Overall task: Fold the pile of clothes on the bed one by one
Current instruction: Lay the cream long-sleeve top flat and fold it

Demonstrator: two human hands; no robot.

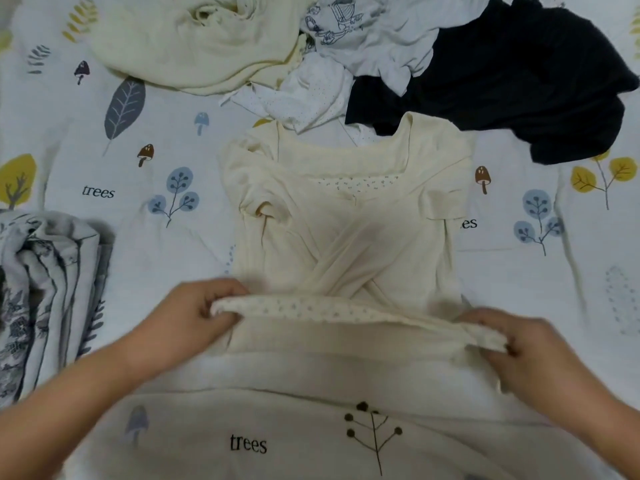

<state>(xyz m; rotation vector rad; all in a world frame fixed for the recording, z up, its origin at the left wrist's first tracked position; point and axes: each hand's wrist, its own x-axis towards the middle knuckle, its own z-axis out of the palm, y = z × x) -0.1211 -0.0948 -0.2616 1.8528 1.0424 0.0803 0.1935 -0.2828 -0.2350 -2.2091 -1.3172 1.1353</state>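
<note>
The cream top (346, 216) lies flat mid-bed, sleeves crossed; left hand (187, 320) and right hand (540, 351) each keep a pinching grip on its lifted hem; uneven lifting could skew the fold or dislodge the sleeves.

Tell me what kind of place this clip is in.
Probably a bedroom: a printed bedsheet under everything, loose clothes piled at the far side, and a cream top being folded.

Both forearms cut off by lower edge, folded grey-print cloth (45, 292) cropped at left, dark garment (519, 81) clipped top right, right hand (540, 355) motion-blurred
</note>
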